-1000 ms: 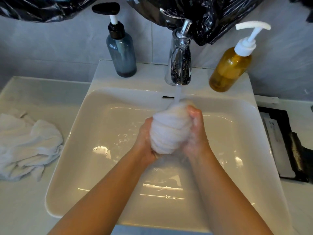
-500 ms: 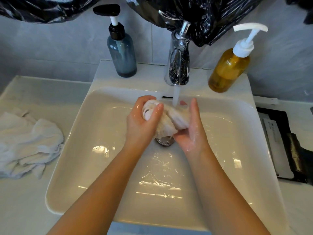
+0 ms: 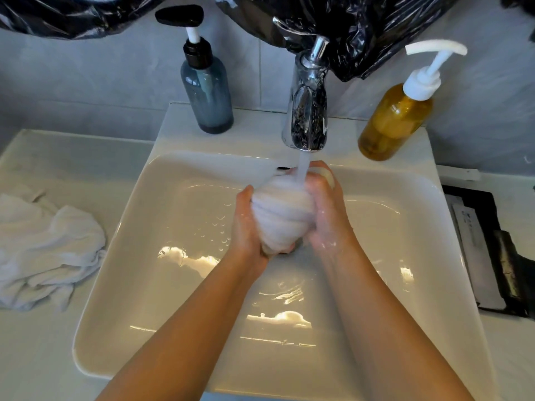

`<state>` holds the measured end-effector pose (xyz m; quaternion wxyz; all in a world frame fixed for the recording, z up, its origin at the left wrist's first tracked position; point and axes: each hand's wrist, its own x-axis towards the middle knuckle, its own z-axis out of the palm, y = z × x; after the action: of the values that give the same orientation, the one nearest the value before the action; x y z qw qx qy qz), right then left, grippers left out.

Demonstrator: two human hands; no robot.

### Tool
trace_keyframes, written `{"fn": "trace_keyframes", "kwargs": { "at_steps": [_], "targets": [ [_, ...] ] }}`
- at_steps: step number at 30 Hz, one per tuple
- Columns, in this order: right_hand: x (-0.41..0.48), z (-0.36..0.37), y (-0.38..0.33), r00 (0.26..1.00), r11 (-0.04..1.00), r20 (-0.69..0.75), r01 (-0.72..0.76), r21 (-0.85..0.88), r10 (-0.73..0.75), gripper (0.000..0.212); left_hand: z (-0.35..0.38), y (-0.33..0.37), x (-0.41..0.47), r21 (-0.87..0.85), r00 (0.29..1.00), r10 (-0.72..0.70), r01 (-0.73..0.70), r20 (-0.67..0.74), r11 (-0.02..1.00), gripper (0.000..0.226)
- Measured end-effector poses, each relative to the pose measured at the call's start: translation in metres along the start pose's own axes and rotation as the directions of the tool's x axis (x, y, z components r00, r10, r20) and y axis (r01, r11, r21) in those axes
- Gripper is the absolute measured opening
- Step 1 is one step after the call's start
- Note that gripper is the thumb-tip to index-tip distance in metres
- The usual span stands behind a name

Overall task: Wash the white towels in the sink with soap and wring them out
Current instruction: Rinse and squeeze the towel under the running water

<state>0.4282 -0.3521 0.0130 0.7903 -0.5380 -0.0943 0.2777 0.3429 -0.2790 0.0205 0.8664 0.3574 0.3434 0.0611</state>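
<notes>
Left hand [image 3: 246, 224] and right hand [image 3: 327, 215] are clenched around a balled white towel [image 3: 278, 215] under the running faucet [image 3: 308, 111], seemingly mid-rinse; firm wringing is needed next.

My left hand [image 3: 246, 224] and right hand [image 3: 327, 215], just below the tap [image 3: 308, 111], are bare and glisten wet. Small white flecks, probably soap foam, dot my right hand and wrist on the side away from the tap. Both forearms [image 3: 185, 328] are bare and slim, uncovered from the wrists back to the edge of view.
</notes>
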Motion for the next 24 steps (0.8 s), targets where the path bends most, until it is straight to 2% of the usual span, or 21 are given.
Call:
{"fn": "trace_keyframes", "kwargs": {
  "at_steps": [4,5,7,9,10,11,12,13,14,15,17,18,19,20,21,22,24],
  "targets": [
    [0.002,-0.001,0.001,0.995,0.995,-0.035,-0.087,0.040,0.089,0.012,-0.007,-0.002,0.007,-0.005,0.998,-0.057,0.057,-0.016,0.998,0.057],
    [0.002,0.000,0.001,0.993,0.994,-0.055,-0.101,0.044,0.104,0.017,-0.008,-0.003,0.007,-0.001,0.998,-0.059,0.059,-0.033,0.998,0.058],
    [0.002,0.003,0.003,0.979,0.983,-0.108,-0.163,0.090,0.172,0.043,-0.011,-0.005,0.006,0.016,0.995,-0.026,0.028,-0.092,0.999,0.058],
    [0.000,0.005,0.005,0.941,0.938,-0.133,-0.284,0.196,0.313,0.067,-0.016,-0.006,0.007,0.136,0.973,0.154,-0.132,-0.171,0.982,0.052],
    [-0.002,0.004,0.006,0.914,0.903,-0.120,-0.349,0.251,0.387,0.071,-0.019,-0.004,0.006,0.260,0.941,0.290,-0.239,-0.176,0.935,0.048],
    [-0.004,0.003,0.005,0.892,0.869,-0.091,-0.403,0.286,0.443,0.069,-0.022,-0.002,0.005,0.392,0.901,0.413,-0.336,-0.130,0.856,0.044],
    [-0.007,0.000,0.004,0.880,0.849,-0.061,-0.433,0.302,0.471,0.065,-0.025,0.000,0.002,0.494,0.879,0.476,-0.399,-0.035,0.773,0.043],
    [-0.007,-0.003,0.003,0.870,0.838,-0.058,-0.451,0.306,0.490,0.059,-0.027,0.003,-0.002,0.561,0.881,0.469,-0.422,0.066,0.713,0.048],
    [-0.007,-0.005,0.002,0.862,0.838,-0.086,-0.456,0.298,0.500,0.057,-0.029,0.006,-0.006,0.608,0.901,0.409,-0.408,0.146,0.681,0.057],
    [-0.009,-0.004,0.000,0.858,0.845,-0.119,-0.452,0.285,0.499,0.063,-0.030,0.011,-0.009,0.644,0.927,0.322,-0.366,0.190,0.672,0.066],
    [-0.013,0.000,-0.002,0.859,0.866,-0.149,-0.458,0.200,0.489,0.095,-0.032,0.020,-0.014,0.693,0.963,0.155,-0.268,0.223,0.669,0.083],
    [-0.015,0.002,-0.005,0.866,0.882,-0.174,-0.446,0.153,0.468,0.097,-0.031,0.024,-0.015,0.727,0.969,0.091,-0.233,0.230,0.646,0.089],
    [-0.017,0.002,-0.008,0.881,0.903,-0.196,-0.415,0.116,0.430,0.082,-0.029,0.026,-0.016,0.754,0.970,0.032,-0.209,0.243,0.622,0.090],
    [-0.018,0.000,-0.011,0.897,0.919,-0.202,-0.385,0.083,0.394,0.057,-0.028,0.026,-0.015,0.777,0.963,-0.019,-0.206,0.270,0.596,0.082],
    [-0.020,-0.002,-0.015,0.911,0.930,-0.186,-0.365,0.049,0.367,0.033,-0.026,0.026,-0.015,0.785,0.953,-0.057,-0.210,0.298,0.582,0.067],
    [-0.020,-0.004,-0.018,0.923,0.937,-0.167,-0.351,0.002,0.346,0.019,-0.023,0.028,-0.016,0.795,0.943,-0.108,-0.201,0.316,0.573,0.053],
    [-0.022,-0.006,-0.023,0.947,0.943,-0.125,-0.312,-0.116,0.297,0.017,-0.018,0.030,-0.017,0.806,0.911,-0.225,-0.165,0.346,0.568,0.027]
  ]
}}
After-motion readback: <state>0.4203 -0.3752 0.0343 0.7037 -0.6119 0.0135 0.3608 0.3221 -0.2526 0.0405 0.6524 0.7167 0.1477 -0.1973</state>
